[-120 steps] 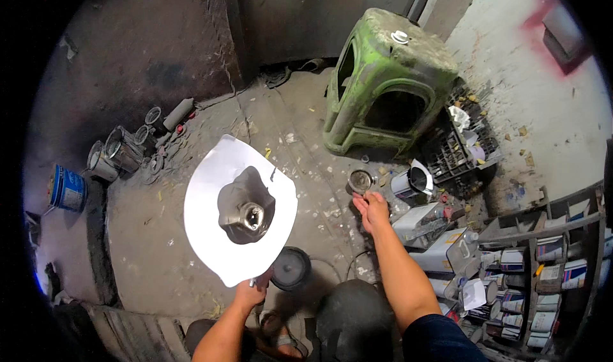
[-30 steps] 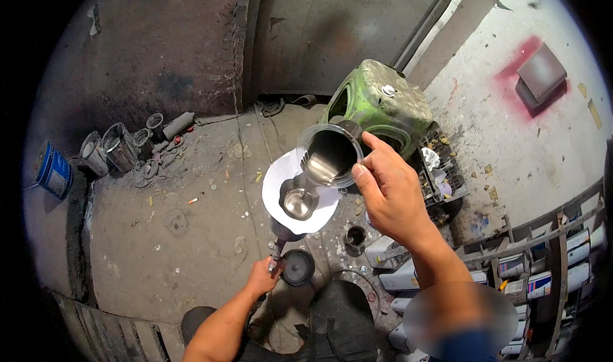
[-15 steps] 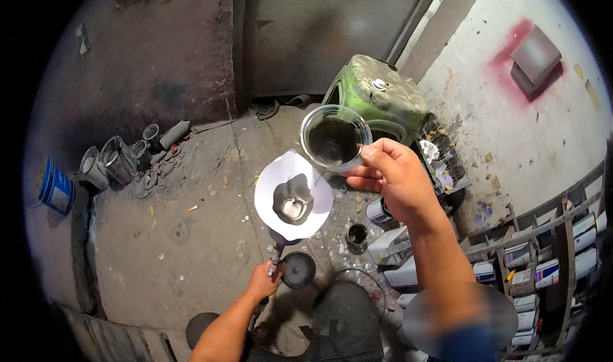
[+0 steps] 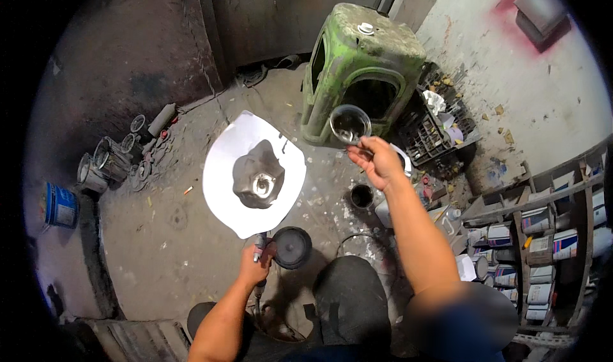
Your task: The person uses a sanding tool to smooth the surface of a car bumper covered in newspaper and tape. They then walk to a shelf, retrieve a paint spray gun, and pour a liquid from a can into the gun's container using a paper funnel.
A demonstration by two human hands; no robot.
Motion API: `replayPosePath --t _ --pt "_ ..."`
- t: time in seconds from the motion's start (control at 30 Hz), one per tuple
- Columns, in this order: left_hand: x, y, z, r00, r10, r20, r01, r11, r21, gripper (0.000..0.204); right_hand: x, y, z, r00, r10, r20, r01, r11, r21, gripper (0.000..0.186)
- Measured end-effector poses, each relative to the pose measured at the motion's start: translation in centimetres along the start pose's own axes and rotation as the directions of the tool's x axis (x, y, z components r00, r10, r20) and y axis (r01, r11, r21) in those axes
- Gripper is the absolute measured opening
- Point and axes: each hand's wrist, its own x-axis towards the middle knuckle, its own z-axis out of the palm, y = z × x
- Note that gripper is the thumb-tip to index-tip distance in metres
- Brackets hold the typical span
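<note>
My left hand (image 4: 255,264) is closed round the handle of a spray gun (image 4: 258,242), whose cup is mostly hidden. Above the gun sits a white paper cone (image 4: 220,189), spread wide, with dark grey wet paint (image 4: 258,175) and a shiny spot in its middle. In my right hand (image 4: 380,161), a clear plastic cup (image 4: 350,124) is pinched by the rim between thumb and fingers. Dark residue coats the cup's inside. It is held to the right of the paper cone, apart from it. Beside my left hand is a round black disc (image 4: 292,248).
A paint-stained green plastic stool (image 4: 377,49) stands at the far side, next to a black crate (image 4: 424,135) of scraps. A dark pot (image 4: 361,196) is on the floor. Shelves of cans (image 4: 539,276) line the right; used cans (image 4: 110,159) and a blue bucket (image 4: 60,203) are left.
My right hand has moved the clear cup away from the paper cone, to the right. The cone looks larger and farther left. The view has shifted, showing more of the stool.
</note>
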Motion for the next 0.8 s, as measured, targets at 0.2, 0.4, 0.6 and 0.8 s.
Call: replayPosePath --t 0.2,0.4,0.6,0.8 --pt "-1.2 0.1 -0.7 1.0 -0.005 -0.002 0.006 0.998 0.063 0.023 4.4 16.6 -7.5 0.954 0.034 -0.299 -0.019 0.999 0.051 0.01" --pt "-3.7 -1.4 -2.1 0.991 0.125 0.041 -0.131 0.929 0.347 0.021 5.1 26.8 -8.7 0.884 0.093 -0.458 -0.044 0.992 0.116 0.013" --pt "-4.7 -1.4 -1.4 0.992 -0.018 -0.122 0.016 1.0 -0.018 0.023 5.5 30.0 -9.4 0.856 0.129 -0.501 -0.008 0.972 0.235 0.024" --pt "-4.7 -2.2 -2.3 0.994 0.104 0.017 -0.103 0.928 0.358 0.023 2.5 26.2 -8.9 0.891 0.385 -0.242 -0.32 0.909 0.266 0.03"
